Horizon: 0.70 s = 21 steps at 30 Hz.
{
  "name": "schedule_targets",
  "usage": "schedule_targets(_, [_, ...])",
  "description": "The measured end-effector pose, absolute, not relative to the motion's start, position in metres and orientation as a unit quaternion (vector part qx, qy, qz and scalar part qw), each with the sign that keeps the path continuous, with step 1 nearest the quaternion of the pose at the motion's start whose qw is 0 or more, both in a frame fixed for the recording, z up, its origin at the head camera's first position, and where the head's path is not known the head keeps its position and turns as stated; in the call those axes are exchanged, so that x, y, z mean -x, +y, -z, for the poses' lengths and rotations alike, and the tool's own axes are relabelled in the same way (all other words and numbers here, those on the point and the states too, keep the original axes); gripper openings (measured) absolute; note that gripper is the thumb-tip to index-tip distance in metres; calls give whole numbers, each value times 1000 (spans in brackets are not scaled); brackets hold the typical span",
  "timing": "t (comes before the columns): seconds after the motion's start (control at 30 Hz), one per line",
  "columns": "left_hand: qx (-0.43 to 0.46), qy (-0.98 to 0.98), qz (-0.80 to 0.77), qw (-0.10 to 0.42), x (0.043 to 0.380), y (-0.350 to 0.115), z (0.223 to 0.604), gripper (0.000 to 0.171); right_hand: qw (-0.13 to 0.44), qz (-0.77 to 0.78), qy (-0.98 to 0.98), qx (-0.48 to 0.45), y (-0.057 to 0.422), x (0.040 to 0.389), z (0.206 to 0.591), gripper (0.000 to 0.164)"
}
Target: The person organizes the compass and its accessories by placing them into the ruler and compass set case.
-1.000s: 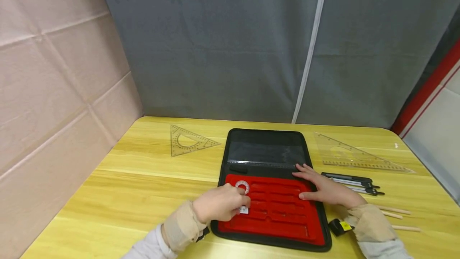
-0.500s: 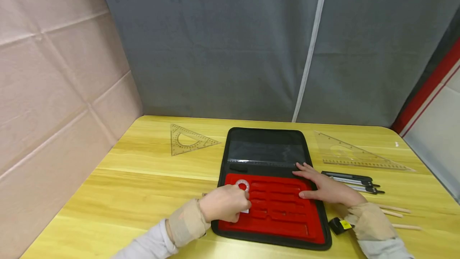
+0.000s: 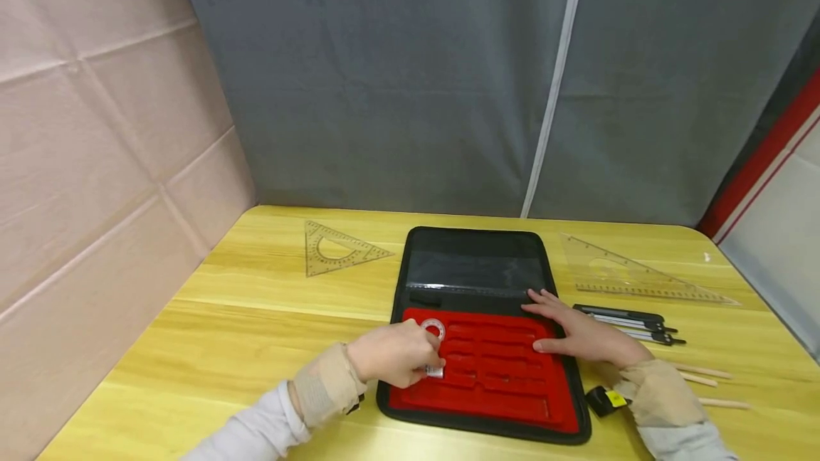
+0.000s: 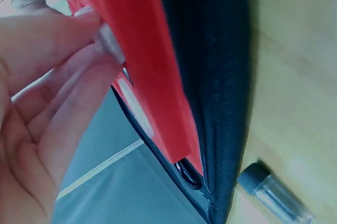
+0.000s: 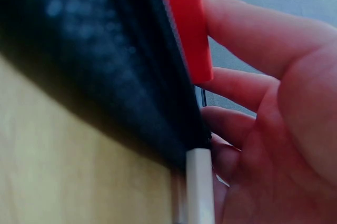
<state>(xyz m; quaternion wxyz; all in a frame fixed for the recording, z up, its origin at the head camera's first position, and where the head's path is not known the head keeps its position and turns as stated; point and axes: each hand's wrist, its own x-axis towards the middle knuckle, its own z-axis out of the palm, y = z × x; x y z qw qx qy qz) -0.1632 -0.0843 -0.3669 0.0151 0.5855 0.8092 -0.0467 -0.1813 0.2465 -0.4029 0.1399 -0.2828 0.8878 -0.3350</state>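
Note:
My left hand [image 3: 397, 353] is over the left side of the red moulded tray [image 3: 538, 404] in an open black zip case [image 3: 474, 237]. Its thumb and fingers pinch a small whitish block with dark print [image 3: 434, 371], mostly covered by the fingers. In the left wrist view the pale block [image 4: 110, 44] shows between the fingertips at the tray. A white ring-shaped piece [image 3: 433, 329] sits in the tray just beyond that hand. At the case's right edge, my right hand [image 3: 586, 333] rests with fingers spread, its thumb on the red tray.
Clear set squares lie at the left [image 3: 346, 251] and right [image 3: 631, 276]. Black-and-silver compass-like tools [image 3: 631, 326], wooden sticks [image 3: 705, 379] and a black item with a yellow label [image 3: 605, 401] lie to the right. A black-capped clear tube [image 4: 274, 192] lies beside the case.
My left hand shifts slightly right and then back left, staying low over the same part of the tray with the block. The right hand and the case keep their places.

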Motion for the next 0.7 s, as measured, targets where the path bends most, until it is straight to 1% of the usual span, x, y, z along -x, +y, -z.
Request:
schedule_targets(0.33, [-564, 824, 48, 8, 159, -83, 371, 9, 140, 336, 887, 283, 247, 181, 402, 65])
schedule_targets(0.6, [-560, 824, 73, -44, 154, -84, 378, 17, 141, 338, 887, 281, 248, 182, 403, 65])
schedule_targets(0.7, [-544, 837, 48, -33, 153, -85, 379, 18, 142, 337, 887, 281, 248, 182, 404, 65])
